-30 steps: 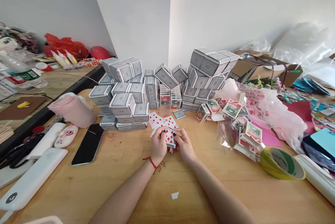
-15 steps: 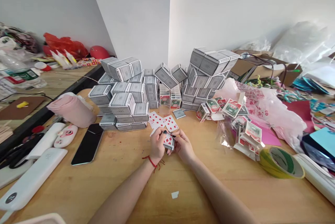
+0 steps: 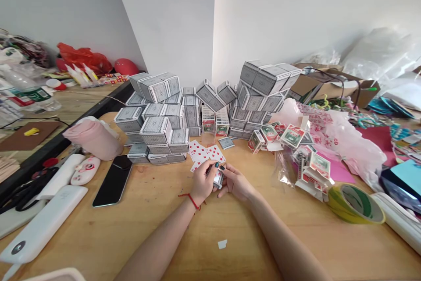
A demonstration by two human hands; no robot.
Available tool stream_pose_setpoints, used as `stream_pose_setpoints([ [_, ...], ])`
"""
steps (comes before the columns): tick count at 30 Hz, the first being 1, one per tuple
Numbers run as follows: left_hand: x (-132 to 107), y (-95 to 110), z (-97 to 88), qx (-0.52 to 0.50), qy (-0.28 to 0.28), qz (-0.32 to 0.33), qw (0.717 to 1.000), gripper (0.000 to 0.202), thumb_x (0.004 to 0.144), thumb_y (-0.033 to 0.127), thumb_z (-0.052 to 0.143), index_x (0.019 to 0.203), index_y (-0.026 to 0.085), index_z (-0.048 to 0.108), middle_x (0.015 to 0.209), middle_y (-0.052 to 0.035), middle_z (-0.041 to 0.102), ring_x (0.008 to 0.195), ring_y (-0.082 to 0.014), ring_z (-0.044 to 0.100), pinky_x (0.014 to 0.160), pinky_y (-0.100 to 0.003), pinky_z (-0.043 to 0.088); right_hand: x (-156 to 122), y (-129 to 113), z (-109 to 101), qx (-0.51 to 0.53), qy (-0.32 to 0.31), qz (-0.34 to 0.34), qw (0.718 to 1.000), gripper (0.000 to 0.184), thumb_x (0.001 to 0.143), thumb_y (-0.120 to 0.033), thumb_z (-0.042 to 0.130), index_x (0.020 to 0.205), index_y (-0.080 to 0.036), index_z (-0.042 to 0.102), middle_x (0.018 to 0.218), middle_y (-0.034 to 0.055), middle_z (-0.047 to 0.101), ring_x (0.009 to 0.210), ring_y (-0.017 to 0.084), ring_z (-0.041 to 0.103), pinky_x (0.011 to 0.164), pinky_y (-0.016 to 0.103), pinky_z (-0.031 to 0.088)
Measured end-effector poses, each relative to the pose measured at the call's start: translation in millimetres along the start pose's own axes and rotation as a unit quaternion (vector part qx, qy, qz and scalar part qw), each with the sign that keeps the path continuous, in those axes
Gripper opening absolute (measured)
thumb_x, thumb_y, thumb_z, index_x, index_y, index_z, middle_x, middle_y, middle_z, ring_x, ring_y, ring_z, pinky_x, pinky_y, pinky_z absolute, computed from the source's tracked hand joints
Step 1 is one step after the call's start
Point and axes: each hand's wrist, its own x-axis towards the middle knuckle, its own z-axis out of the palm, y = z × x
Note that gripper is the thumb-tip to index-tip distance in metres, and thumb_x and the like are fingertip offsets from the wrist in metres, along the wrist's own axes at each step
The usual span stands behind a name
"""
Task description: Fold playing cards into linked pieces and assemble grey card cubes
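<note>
Grey-patterned folded paper card packet [image 3: 218, 181] held just nearer than loose white red-diamond cards [image 3: 199, 151] on tan wooden worktop [image 3: 158, 224]. Left hand [image 3: 203, 184] pinches packet; right hand [image 3: 238, 183] curls beside it, grip unclear.

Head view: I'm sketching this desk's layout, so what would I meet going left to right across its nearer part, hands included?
White device → black phone → left hand → held playing cards → right hand → clear wrapper → yellow tape roll.
</note>
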Motion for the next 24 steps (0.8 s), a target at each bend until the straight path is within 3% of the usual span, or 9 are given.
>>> stream_pose_setpoints([
  [3,3.0,-6.4,0.8,-0.009,0.028,-0.02,0.999,0.02,0.081,0.029,0.052,0.097,0.019,0.058,0.078,-0.0011,0.062,0.072,-0.0138,0.056,0.069,-0.025,0.043,0.1,1.1,-0.4,0.011,-0.004,-0.024,1.0,0.024,0.081,-0.037,0.058,0.086,-0.021,0.041,0.075,0.0027,0.069,0.063,0.018,0.069,0.05,0.029,0.056],
  [7,6.9,-10.4,2.4,0.013,0.045,-0.035,0.998,0.014,0.079,0.031,0.056,0.076,0.017,0.058,0.076,-0.0014,0.059,0.072,-0.0139,0.055,0.064,-0.024,0.041,2.4,2.4,2.8,0.03,0.029,-0.083,0.996,0.024,0.077,-0.033,0.065,0.077,-0.02,0.045,0.083,0.0001,0.067,0.075,0.017,0.068,0.065,0.034,0.056],
  [9,7.2,-9.7,3.8,0.016,0.045,-0.021,0.999,0.013,0.08,0.029,0.054,0.075,0.017,0.057,0.078,-0.0019,0.058,0.074,-0.0141,0.054,0.065,-0.024,0.041,3.3,2.2,3.7,0.026,0.048,-0.101,0.993,0.024,0.075,-0.032,0.068,0.077,-0.019,0.048,0.085,0.0006,0.066,0.079,0.017,0.067,0.073,0.037,0.055],
  [19,4.5,-8.9,3.8,0.006,0.016,0.047,0.999,0.007,0.083,0.019,0.049,0.082,0.019,0.056,0.085,-0.0033,0.058,0.081,-0.0152,0.055,0.072,-0.027,0.044,5.4,5.2,0.4,-0.042,0.072,-0.08,0.993,0.03,0.07,-0.041,0.069,0.088,-0.019,0.059,0.086,0.0028,0.066,0.08,0.018,0.065,0.075,0.037,0.053],
  [24,4.3,-8.6,-0.3,0.024,0.001,0.089,0.996,0.009,0.083,0.019,0.049,0.084,0.02,0.058,0.089,-0.0042,0.058,0.085,-0.016,0.056,0.075,-0.029,0.045,4.0,3.7,0.0,-0.128,0.06,-0.05,0.989,0.038,0.071,-0.05,0.064,0.094,-0.02,0.063,0.087,0.0039,0.067,0.079,0.021,0.065,0.072,0.038,0.053],
])
